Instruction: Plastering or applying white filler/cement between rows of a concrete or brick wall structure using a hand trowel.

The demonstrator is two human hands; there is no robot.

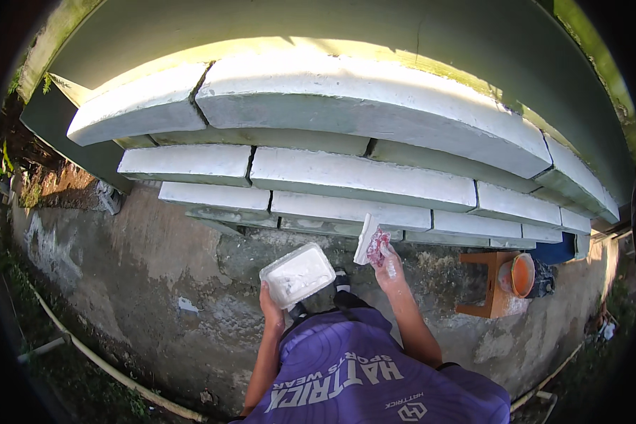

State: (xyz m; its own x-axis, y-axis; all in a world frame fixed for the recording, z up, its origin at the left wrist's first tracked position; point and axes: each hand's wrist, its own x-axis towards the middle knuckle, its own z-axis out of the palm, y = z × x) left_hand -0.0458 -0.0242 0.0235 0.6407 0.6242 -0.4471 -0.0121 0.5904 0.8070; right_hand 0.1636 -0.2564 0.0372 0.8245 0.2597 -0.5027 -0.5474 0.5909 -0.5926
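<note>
On near side of white-topped ledges (360,169), left hand (269,305) grips left edge of white-filled tray (309,292), likely weighty, stiff, best supported beneath; farther right, right hand (389,271) clasps white-smeared flat tool (365,240) by pinkish handle (379,247), likely light, slippery.

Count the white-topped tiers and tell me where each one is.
3: top tier, farthest from the person; middle tier, below it; bottom tier, lowest, partly behind the tool in the right hand. Others may be hidden underneath.
</note>
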